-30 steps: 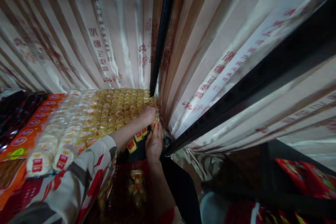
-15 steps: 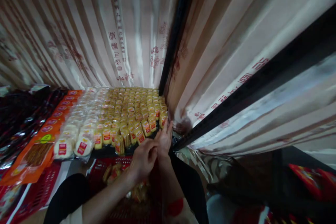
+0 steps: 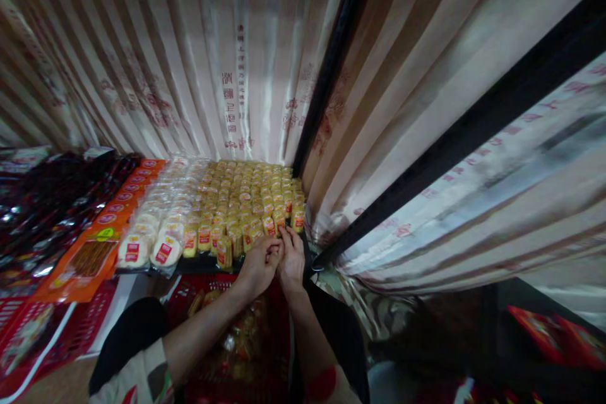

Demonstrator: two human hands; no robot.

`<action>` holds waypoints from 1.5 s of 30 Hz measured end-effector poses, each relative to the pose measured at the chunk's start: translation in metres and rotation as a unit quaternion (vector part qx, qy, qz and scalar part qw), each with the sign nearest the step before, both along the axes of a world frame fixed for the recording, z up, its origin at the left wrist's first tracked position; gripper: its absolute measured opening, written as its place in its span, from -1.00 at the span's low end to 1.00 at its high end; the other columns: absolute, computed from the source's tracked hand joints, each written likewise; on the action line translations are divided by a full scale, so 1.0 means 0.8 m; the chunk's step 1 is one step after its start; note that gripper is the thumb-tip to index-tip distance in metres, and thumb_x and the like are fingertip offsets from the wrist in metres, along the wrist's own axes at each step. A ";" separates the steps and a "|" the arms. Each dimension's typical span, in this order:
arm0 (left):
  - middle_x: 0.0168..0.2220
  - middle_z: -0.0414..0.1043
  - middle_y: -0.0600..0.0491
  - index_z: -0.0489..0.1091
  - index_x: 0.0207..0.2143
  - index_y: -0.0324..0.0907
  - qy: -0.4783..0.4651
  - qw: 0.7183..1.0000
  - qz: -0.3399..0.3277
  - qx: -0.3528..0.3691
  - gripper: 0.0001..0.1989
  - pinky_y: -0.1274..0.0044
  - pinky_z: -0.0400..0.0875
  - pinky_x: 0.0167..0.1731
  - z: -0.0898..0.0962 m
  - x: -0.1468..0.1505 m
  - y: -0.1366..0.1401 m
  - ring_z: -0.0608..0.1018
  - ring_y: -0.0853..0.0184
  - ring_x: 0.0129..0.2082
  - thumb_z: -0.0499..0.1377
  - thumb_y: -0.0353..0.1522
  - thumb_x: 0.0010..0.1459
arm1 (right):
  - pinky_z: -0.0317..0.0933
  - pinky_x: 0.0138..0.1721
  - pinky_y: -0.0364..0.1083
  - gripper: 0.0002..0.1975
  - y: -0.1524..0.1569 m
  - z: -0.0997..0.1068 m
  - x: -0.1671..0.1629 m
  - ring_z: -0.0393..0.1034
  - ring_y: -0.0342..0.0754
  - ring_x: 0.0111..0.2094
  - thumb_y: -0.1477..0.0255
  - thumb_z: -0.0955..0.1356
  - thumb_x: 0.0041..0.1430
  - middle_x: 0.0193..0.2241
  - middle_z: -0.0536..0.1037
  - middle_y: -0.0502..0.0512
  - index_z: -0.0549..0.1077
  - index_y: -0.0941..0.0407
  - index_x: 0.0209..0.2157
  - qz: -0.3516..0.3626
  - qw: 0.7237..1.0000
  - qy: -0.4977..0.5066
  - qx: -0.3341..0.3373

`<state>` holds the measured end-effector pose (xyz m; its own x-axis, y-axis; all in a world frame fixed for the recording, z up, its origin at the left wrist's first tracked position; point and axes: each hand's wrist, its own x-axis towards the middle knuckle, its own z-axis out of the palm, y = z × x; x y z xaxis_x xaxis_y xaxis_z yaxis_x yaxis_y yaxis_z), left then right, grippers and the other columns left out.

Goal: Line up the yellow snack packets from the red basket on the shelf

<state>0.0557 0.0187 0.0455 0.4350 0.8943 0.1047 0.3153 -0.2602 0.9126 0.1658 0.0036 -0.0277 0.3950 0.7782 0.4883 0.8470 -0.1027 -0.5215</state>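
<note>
Rows of small yellow wrapped snack packs (image 3: 246,196) with red labels stand on a black shelf (image 3: 199,264). My left hand (image 3: 260,265) is closed at the front of these rows, with its curled fingers hiding whatever may be in them. Beside it, touching or nearly touching, is my right hand (image 3: 290,262), its fingers stretched forward to a front-row pack (image 3: 279,218). I cannot make out anything held in the right hand. Below my forearms, a red basket (image 3: 182,293) holds more wrapped packs (image 3: 243,334).
White round wrapped packs (image 3: 166,249) line up left of the yellow ones, then an orange snack bag (image 3: 97,246) and dark shiny packets (image 3: 52,196). A printed curtain (image 3: 199,76) hangs behind. Black posts (image 3: 331,57) stand at the corner. Red packages (image 3: 553,334) lie at right.
My right hand has drawn back left from the corner pack, its fingers now beside my left hand. The left hand has shifted slightly upward and to the right. The view has turned a little left.
</note>
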 end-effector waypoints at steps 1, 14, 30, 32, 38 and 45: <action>-0.15 0.42 -0.02 0.40 -0.21 -0.20 0.015 1.000 0.006 0.019 -0.73 0.48 0.40 -0.08 0.005 0.005 0.008 0.48 0.38 -0.15 0.01 -0.54 0.06 | 0.22 -0.01 0.00 -0.62 0.004 0.003 0.000 0.25 0.00 -0.03 0.47 0.14 0.22 -0.02 0.39 0.20 0.36 0.12 0.02 0.003 1.000 0.002 -0.009; -0.18 0.49 -0.10 0.43 -0.18 -0.21 0.376 0.915 0.011 0.146 -0.70 0.47 0.36 -0.15 0.051 0.041 0.094 0.48 0.20 -0.11 -0.05 -0.42 0.15 | 0.29 -0.29 -0.10 -0.50 0.042 0.038 0.002 0.44 0.00 -0.22 0.42 0.23 0.16 -0.03 0.42 0.26 0.14 0.15 0.14 -0.057 0.993 0.036 -0.101; -0.25 0.51 -0.12 0.41 -0.17 -0.22 0.380 0.915 -0.003 0.133 -0.71 0.51 0.37 -0.29 0.032 0.069 0.112 0.54 0.22 -0.22 -0.05 -0.37 0.16 | 0.29 -0.10 -0.03 -0.52 0.039 0.020 0.005 0.38 0.03 -0.06 0.46 0.19 0.17 0.04 0.37 0.29 0.13 0.17 0.15 -0.033 0.994 0.102 -0.033; -0.25 0.51 -0.11 0.42 -0.20 -0.23 0.373 0.917 0.003 0.143 -0.72 0.52 0.37 -0.27 0.029 0.071 0.114 0.53 0.22 -0.22 -0.05 -0.39 0.15 | 0.28 -0.09 -0.02 -0.53 0.042 0.020 0.004 0.37 0.03 -0.05 0.48 0.18 0.16 0.03 0.37 0.30 0.14 0.17 0.13 -0.038 0.993 0.112 -0.022; -0.20 0.48 -0.09 0.44 -0.20 -0.23 0.362 0.915 0.005 0.176 -0.73 0.53 0.33 -0.17 0.022 0.065 0.113 0.48 0.27 -0.14 -0.03 -0.44 0.15 | 0.30 -0.09 0.00 -0.65 0.045 0.013 -0.001 0.34 0.06 -0.02 0.50 0.16 0.16 -0.02 0.37 0.34 0.27 0.22 0.00 -0.045 0.991 0.123 0.009; -0.18 0.45 -0.13 0.46 -0.28 -0.25 0.398 0.878 -0.009 0.264 -0.74 0.44 0.30 -0.09 0.025 0.048 0.104 0.40 0.19 -0.08 -0.01 -0.36 0.18 | 0.29 -0.04 -0.01 -0.62 0.029 -0.002 0.001 0.28 0.03 0.04 0.48 0.13 0.21 0.03 0.30 0.35 0.29 0.22 0.03 -0.015 0.994 0.101 0.050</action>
<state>0.0939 0.1021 0.0654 0.5713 0.8051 0.1594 0.7909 -0.5920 0.1552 0.1663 0.0265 -0.0294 0.5154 0.7159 0.4710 0.7215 -0.0659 -0.6893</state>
